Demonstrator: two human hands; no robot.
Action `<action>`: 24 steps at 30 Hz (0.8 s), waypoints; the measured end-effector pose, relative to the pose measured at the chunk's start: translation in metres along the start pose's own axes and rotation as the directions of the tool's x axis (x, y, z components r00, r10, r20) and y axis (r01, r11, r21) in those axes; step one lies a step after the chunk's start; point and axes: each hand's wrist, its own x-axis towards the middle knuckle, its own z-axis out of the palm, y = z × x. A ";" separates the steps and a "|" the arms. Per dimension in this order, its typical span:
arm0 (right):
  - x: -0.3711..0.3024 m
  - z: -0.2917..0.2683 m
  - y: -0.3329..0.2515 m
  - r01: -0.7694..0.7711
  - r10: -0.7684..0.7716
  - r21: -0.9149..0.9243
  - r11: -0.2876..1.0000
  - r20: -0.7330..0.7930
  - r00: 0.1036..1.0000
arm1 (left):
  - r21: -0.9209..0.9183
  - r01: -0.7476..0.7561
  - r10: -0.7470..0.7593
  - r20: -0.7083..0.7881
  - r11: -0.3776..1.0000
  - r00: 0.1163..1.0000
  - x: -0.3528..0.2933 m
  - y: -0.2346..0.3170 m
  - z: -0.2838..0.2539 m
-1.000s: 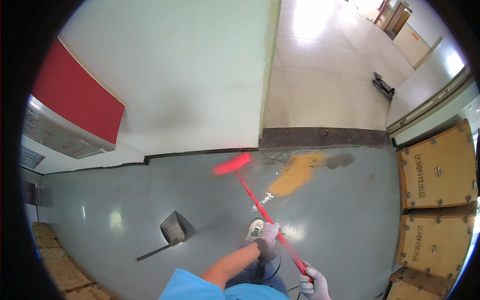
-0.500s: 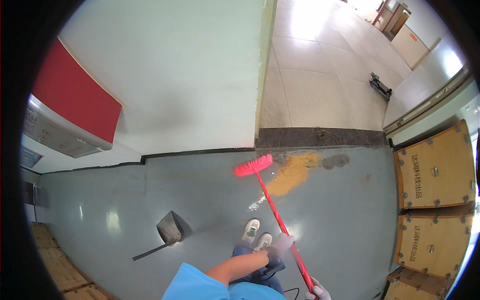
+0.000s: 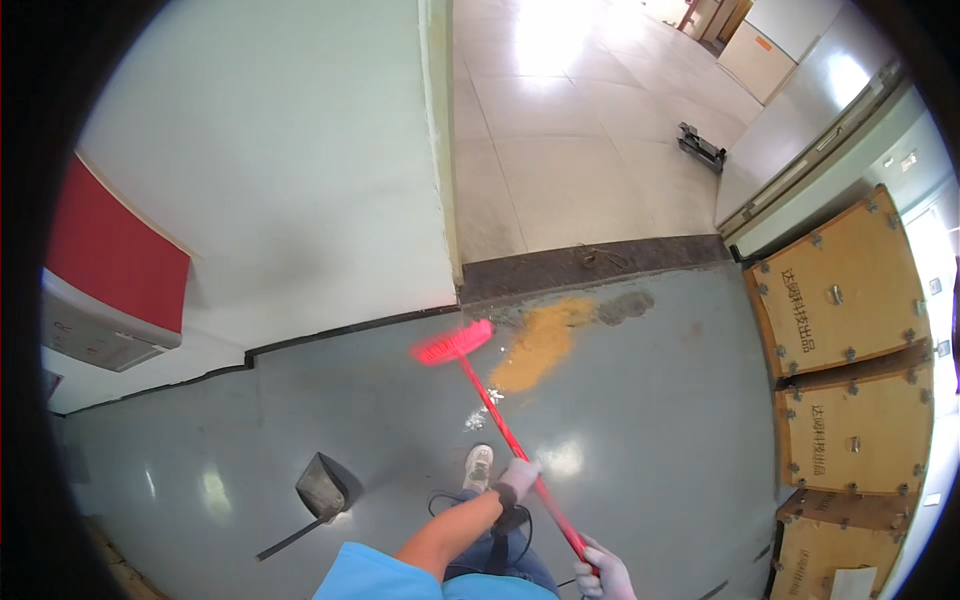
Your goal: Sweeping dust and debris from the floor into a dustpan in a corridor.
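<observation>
The pale-gloved left hand [image 3: 517, 477] and pale-gloved right hand [image 3: 606, 572] wrap the red long-handled broom [image 3: 504, 431], which slants away leftward; the left hand is nearer its pink bristled head [image 3: 451, 344], just left of the orange-yellow powder [image 3: 543, 346] on grey floor [image 3: 660, 420]

Downward fisheye view from head-height

There is one broom [image 3: 508, 434], one dustpan [image 3: 321, 490], one visible shoe [image 3: 479, 468] and three wooden crates [image 3: 838, 428] at right.
</observation>
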 end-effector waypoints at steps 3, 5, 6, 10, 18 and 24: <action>-0.051 -0.006 -0.009 0.068 -0.067 -0.032 0.997 0.008 0.998 | 0.022 0.018 -0.019 0.038 1.000 0.999 -0.019 -0.009 0.043; -0.065 -0.014 -0.010 0.089 -0.088 -0.025 0.996 0.014 0.996 | -0.016 0.020 -0.018 0.113 1.000 0.993 -0.034 0.000 0.062; -0.068 -0.015 -0.010 0.101 -0.101 -0.014 0.995 0.033 0.994 | -0.022 0.008 -0.006 0.101 1.000 0.995 -0.030 0.003 0.065; -0.048 -0.010 -0.016 0.202 -0.203 -0.045 0.978 -0.006 0.979 | -0.106 -0.023 0.035 0.119 0.994 0.992 -0.031 0.065 0.082; 0.156 -0.044 -0.054 0.008 -0.163 0.363 0.932 0.399 0.902 | 0.074 -0.168 0.152 0.179 0.983 0.972 -0.022 0.095 -0.030; 0.232 -0.055 -0.061 0.176 -0.220 -0.612 0.771 0.003 0.975 | -0.041 -0.054 0.040 -0.286 0.998 0.957 -0.088 0.030 -0.174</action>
